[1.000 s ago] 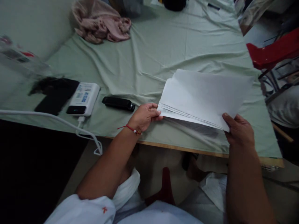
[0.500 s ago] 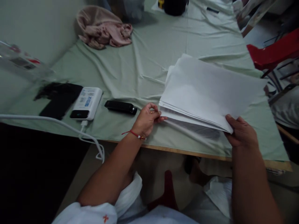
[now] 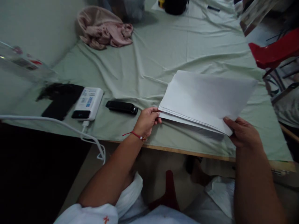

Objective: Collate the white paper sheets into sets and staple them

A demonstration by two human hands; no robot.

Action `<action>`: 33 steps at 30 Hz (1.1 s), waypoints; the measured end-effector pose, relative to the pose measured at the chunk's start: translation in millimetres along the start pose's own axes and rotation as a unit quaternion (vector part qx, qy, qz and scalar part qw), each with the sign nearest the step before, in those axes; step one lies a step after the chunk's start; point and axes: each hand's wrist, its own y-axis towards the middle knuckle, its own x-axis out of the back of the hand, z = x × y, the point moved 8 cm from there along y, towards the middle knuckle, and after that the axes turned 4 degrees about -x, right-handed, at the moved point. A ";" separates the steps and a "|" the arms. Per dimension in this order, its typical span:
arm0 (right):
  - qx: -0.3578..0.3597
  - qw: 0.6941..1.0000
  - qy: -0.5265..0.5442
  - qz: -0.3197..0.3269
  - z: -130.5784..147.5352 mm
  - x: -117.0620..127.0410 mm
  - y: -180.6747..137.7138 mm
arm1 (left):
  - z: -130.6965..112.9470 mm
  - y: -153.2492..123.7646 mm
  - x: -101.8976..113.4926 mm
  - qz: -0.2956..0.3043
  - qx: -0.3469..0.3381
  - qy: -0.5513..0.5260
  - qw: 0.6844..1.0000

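A stack of white paper sheets (image 3: 205, 99) is held just above the pale green cloth (image 3: 163, 53) that covers the table. My left hand (image 3: 147, 120) pinches the stack's near left corner, with a red thread band round its wrist. My right hand (image 3: 243, 134) grips the near right corner, thumb on top. The far edge of the stack tilts up off the cloth. A black stapler (image 3: 121, 107) lies on the cloth just left of my left hand.
A white power bank (image 3: 88, 103) with a white cable (image 3: 58, 124) lies left of the stapler, beside a black phone (image 3: 61, 101). A pink cloth heap (image 3: 105, 31) sits at the far left. A red chair (image 3: 275, 49) stands on the right. The table's wooden edge (image 3: 187, 152) runs near me.
Half a second ago my left hand's fingers were loose at the stack's corner; now they pinch it. The stack has sunk lower and flatter over the cloth.
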 end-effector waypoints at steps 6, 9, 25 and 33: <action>-0.007 1.000 -0.018 0.009 1.2 -2.3 -3.1 | 1.9 4.5 4.5 -0.001 -0.024 -0.007 1.000; 0.000 1.000 -0.019 -0.003 2.5 -2.2 -5.5 | 3.5 5.6 2.2 0.006 -0.033 0.013 0.999; 0.037 0.973 -0.190 -0.124 16.2 2.8 -15.1 | 12.6 -2.6 -4.3 0.151 -0.007 -0.002 0.988; 0.051 0.961 -0.241 -0.123 26.6 -2.4 -20.1 | 9.9 -7.0 -1.0 0.169 0.008 0.000 0.986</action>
